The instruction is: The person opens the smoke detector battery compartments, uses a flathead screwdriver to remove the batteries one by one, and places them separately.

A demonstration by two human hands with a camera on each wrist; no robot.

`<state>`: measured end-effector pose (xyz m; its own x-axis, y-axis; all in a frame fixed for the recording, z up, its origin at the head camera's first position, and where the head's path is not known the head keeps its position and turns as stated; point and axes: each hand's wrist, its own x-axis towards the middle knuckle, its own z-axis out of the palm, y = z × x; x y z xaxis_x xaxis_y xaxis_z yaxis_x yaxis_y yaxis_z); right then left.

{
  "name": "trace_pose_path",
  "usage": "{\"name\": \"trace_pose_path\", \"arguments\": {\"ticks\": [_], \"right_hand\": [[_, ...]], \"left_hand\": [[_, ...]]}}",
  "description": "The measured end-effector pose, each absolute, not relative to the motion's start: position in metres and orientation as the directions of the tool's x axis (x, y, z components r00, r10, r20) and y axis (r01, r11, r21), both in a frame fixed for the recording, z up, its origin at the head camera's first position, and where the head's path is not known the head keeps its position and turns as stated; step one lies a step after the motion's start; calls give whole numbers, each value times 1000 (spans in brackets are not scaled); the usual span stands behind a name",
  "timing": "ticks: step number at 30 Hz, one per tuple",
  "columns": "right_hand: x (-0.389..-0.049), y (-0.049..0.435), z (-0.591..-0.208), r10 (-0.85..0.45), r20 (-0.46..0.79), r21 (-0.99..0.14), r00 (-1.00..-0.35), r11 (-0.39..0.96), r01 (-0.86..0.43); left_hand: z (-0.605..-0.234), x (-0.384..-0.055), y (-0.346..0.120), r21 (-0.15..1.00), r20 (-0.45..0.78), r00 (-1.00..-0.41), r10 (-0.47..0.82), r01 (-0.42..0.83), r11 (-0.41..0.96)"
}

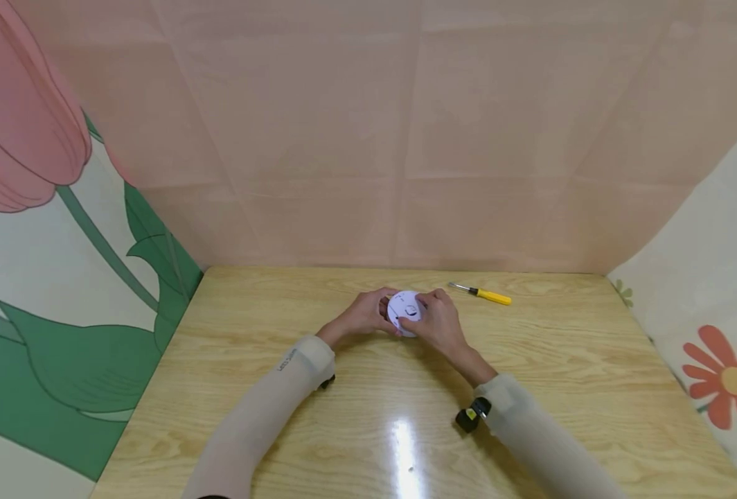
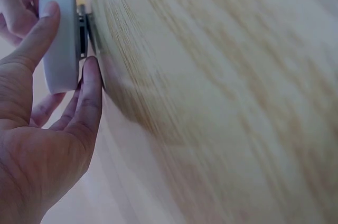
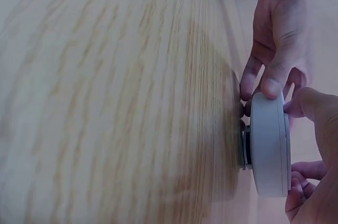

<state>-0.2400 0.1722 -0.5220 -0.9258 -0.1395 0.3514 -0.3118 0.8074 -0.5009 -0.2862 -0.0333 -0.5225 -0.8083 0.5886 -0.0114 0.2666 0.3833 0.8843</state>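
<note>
Both hands meet at a white round device [image 1: 401, 305], a thick disc with dark marks and a small circle on its face. My left hand [image 1: 362, 314] grips it from the left, thumb on the side wall and fingers reaching below. On the other side my right hand [image 1: 443, 324] holds it, with thumb and curled fingers at the edge of its upper face. A short dark part [image 2: 83, 36] sticks out under the disc [image 2: 60, 55], close over the tabletop. In the right wrist view a thin seam runs round the disc's wall [image 3: 268, 150].
A screwdriver [image 1: 492, 296] with a yellow handle lies on the wooden table [image 1: 269, 305], back right of the hands. A pinkish cloth wall [image 1: 400, 138] rises at the table's far edge. Flower-printed sheets [image 1: 736, 277] stand at both sides.
</note>
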Motion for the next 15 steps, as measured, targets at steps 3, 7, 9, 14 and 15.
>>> {"name": "trace_pose_path", "arguments": {"ticks": [3, 7, 9, 14, 15], "right_hand": [[-241, 173, -522, -130, 353, -503, -927, 809, -305], [-241, 175, -522, -114, 345, -515, -932, 807, -289], [-240, 175, -522, -107, 342, -526, -934, 802, -284], [-239, 177, -521, -109, 362, -542, -926, 783, -304], [-239, 178, -521, -114, 370, -542, -922, 780, -314]], "left_hand": [[-524, -287, -31, 884, -12, -809, 588, 266, 385], [-525, -288, -29, 888, -16, -809, 587, 258, 380], [-526, -289, -29, 889, -16, -808, 588, 258, 379], [-528, -290, -30, 885, -22, -810, 585, 256, 389], [-529, -290, -30, 887, -24, -811, 584, 253, 387]]}}
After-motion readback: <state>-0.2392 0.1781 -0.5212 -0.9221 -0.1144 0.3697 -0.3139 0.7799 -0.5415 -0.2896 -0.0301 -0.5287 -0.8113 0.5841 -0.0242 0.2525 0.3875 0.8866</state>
